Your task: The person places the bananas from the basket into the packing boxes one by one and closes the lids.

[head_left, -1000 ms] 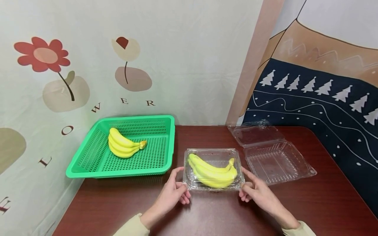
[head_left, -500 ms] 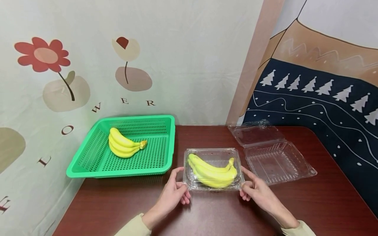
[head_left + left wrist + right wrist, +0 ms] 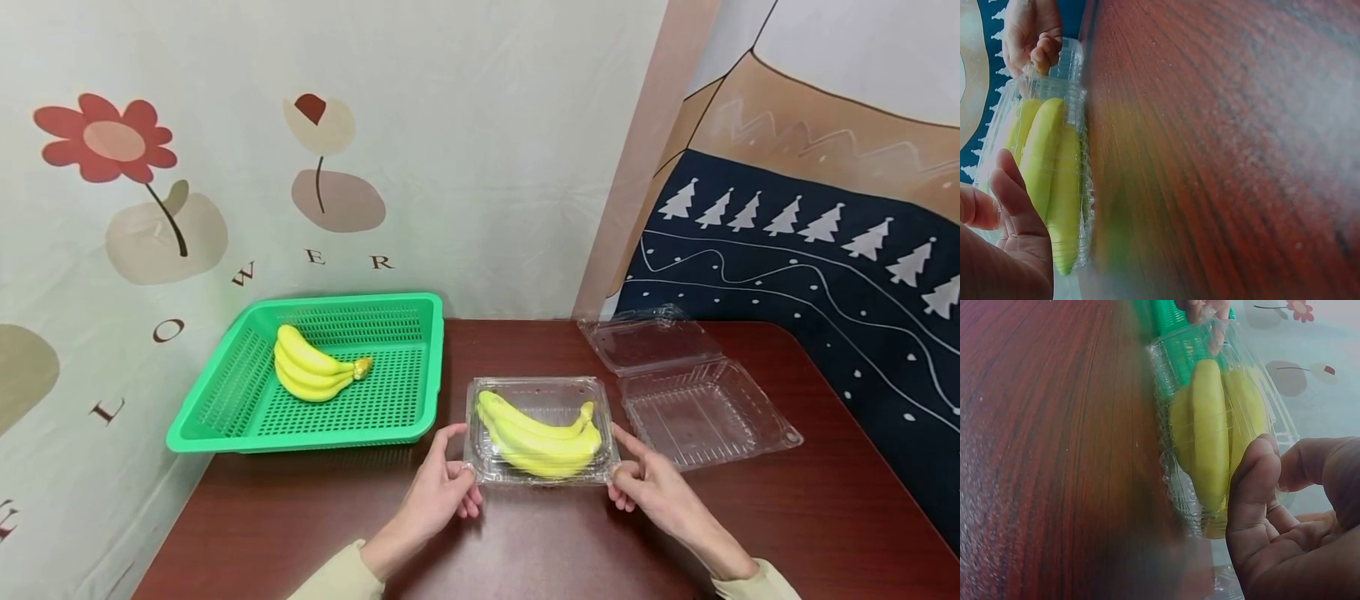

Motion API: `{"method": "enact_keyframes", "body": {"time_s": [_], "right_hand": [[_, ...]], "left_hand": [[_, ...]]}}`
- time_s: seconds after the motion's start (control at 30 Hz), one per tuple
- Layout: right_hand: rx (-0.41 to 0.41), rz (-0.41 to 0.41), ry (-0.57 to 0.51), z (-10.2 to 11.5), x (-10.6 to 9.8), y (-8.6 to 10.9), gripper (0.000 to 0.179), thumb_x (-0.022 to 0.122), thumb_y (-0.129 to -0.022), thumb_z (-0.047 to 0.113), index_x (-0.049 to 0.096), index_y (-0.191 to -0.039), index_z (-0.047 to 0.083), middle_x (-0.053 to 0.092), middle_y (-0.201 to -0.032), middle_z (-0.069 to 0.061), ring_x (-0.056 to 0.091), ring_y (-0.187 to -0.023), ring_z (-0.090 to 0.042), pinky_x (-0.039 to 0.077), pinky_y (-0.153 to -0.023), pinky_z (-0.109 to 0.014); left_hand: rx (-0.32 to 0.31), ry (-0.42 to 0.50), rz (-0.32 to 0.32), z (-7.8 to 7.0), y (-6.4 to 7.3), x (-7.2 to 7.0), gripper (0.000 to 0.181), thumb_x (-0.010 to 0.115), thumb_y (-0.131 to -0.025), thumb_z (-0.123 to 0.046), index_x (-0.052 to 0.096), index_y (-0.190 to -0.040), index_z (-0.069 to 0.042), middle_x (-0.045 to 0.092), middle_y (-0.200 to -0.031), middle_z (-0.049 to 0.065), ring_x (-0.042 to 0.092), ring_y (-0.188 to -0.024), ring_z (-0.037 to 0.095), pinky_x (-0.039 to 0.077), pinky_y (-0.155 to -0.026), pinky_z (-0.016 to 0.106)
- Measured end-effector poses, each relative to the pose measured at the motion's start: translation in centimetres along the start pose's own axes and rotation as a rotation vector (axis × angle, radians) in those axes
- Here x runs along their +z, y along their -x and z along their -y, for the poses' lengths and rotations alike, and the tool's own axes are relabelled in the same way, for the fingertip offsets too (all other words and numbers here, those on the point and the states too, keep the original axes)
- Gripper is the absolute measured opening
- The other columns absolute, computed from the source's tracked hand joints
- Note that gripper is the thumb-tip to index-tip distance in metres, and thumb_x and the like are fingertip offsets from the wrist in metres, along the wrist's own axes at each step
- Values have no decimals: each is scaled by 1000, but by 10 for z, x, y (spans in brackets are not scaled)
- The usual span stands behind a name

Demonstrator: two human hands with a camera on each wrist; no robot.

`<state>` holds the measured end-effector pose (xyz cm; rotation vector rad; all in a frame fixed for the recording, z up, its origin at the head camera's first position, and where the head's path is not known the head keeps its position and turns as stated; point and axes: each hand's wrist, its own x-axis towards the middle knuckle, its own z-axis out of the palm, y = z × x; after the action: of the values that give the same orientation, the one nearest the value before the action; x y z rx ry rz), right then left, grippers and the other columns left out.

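Note:
A closed clear plastic clamshell box [image 3: 537, 385] is at the front middle of the table, with a bunch of yellow bananas [image 3: 543, 442] visible through its lid. My left hand [image 3: 438, 492] pinches the near left corner, thumb on the rim and index finger stretched along the side. At the near right corner my right hand [image 3: 660, 492] pinches the rim in a mirrored way. Both wrist views show the bananas [image 3: 1041, 169] lengthwise inside the box, whose ridged wall is close to the tabletop.
A green plastic basket [image 3: 300, 442] stands at the left, holding another banana bunch [image 3: 311, 367]. Behind my right hand lies a second clamshell box [image 3: 705, 408], open, its lid [image 3: 652, 337] folded back toward the wall. Printed cloth [image 3: 487, 167] hangs behind the dark red table [image 3: 547, 550].

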<state>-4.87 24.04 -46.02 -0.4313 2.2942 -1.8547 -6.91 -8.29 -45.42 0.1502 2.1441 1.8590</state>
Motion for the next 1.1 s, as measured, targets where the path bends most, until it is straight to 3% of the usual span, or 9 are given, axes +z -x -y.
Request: {"method": "enact_keyframes", "body": {"time_s": [0.3,0.47,0.73,1.1], "right_hand": [[20,-18,11,0,2,0,75,51,-92,-11,10,-153,-23,64,-68,-16,60,-59,-9,54,-52,-27],[69,-74,27,0,5,-2,73,52,-95,-9,13,-156,-19,65,-71,-14,62,-61,-11,56,-56,-27],[128,-100,-5,-2,5,-2,73,46,-96,-8,11,-161,-11,69,-84,-18,68,-71,-15,60,-66,-30],[151,-72,-31,-2,8,-1,75,42,-97,-6,6,-162,-8,68,-72,-12,66,-60,-18,58,-56,-31]], "left_hand": [[-2,-5,-15,1,0,0,71,54,-91,7,28,-155,-7,63,-65,8,62,-51,19,52,-48,26],[-11,44,-31,3,1,1,72,53,-92,5,26,-157,-7,65,-67,11,65,-53,23,55,-50,28],[5,112,6,3,2,0,76,49,-94,3,19,-163,-7,71,-77,18,72,-64,30,62,-61,38],[-18,124,22,4,2,1,80,49,-92,3,14,-164,-4,70,-73,18,70,-60,28,62,-58,38]]}}
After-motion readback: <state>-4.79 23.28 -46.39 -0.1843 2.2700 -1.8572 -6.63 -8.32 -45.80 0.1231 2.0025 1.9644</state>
